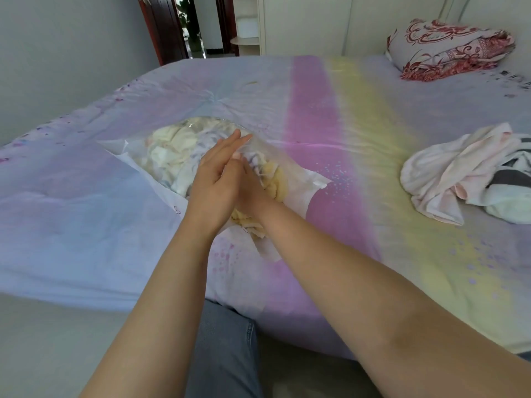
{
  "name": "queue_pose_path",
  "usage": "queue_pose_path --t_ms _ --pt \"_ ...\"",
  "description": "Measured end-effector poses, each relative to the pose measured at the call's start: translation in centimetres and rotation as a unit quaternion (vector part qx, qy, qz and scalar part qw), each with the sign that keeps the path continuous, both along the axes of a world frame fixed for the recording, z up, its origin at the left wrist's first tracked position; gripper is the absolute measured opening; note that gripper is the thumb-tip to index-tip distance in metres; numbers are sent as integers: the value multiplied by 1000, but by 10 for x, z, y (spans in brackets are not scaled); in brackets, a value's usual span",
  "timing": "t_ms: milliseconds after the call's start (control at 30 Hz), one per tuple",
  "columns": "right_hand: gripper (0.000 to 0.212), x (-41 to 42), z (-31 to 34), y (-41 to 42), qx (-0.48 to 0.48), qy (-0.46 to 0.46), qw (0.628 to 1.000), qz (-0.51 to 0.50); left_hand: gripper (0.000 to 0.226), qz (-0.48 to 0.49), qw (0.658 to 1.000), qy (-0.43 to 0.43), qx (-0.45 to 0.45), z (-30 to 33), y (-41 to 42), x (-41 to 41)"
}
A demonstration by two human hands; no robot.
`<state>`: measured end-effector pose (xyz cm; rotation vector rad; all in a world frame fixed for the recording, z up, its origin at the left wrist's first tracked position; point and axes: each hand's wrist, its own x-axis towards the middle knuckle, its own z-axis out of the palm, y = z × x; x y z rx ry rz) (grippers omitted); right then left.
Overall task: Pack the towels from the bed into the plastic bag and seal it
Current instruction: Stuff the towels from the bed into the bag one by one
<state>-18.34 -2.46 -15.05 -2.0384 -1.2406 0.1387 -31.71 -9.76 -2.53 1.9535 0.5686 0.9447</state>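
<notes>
A clear plastic bag (135, 156) lies on the bed (359, 116), stuffed with white and cream towels (172, 150). Its mouth faces me. A yellow towel (275, 182) sits half in the mouth and spills out toward me. My left hand (215, 182) rests over the opening, its fingers straight and its thumb pinching the bag's upper film. My right hand (253, 193) is pushed into the mouth against the yellow towel. Its fingers are hidden behind my left hand.
A loose heap of white, pink and dark striped towels (448, 173) lies on the bed to the right. A folded red-patterned quilt (448, 50) sits at the far right corner. My leg in jeans (227, 349) stands at the bed's near edge. A doorway (195, 24) opens beyond.
</notes>
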Motion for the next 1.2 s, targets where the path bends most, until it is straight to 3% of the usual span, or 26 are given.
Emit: queue_pose_path --t_ms 200,300,433,500,633,700,767,833,933,1033,1100,1167,1200 --pt "34 -27 37 -77 143 -59 988 -8 38 7 1000 -25 -18 0 -5 5" --pt "47 -4 13 -38 18 -199 978 59 40 16 1000 -2 -19 0 -12 7" --pt "58 24 1 -16 -53 -171 983 30 41 10 1000 9 -17 -1 -14 8" --pt "58 18 9 -35 -13 -168 985 21 40 9 1000 2 -28 -1 -13 10" --pt "38 -16 17 -127 132 -96 982 97 38 2 999 -7 -40 -5 -17 15" --pt "35 -18 9 -176 175 -92 977 75 37 6 999 -5 -42 -7 -20 18" --pt "34 3 2 -205 182 -68 981 -8 37 9 1000 0 -30 -9 -23 23" --pt "34 44 2 -218 156 -17 976 -152 37 14 1000 10 -13 -13 -27 28" --pt "41 125 -4 -240 68 85 936 -336 37 22 1000 16 -11 -16 -32 35" --pt "47 187 -14 -265 -26 151 915 -372 37 23 999 23 -14 -18 -32 39" --pt "36 193 -13 -280 -161 101 912 -365 38 25 999 26 -13 -19 -31 40" --pt "30 188 -6 -282 -209 15 911 -356 38 28 999 27 -17 -19 -31 41" --pt "31 183 -2 -282 -203 17 911 -359 38 28 999 26 -19 -18 -32 41"
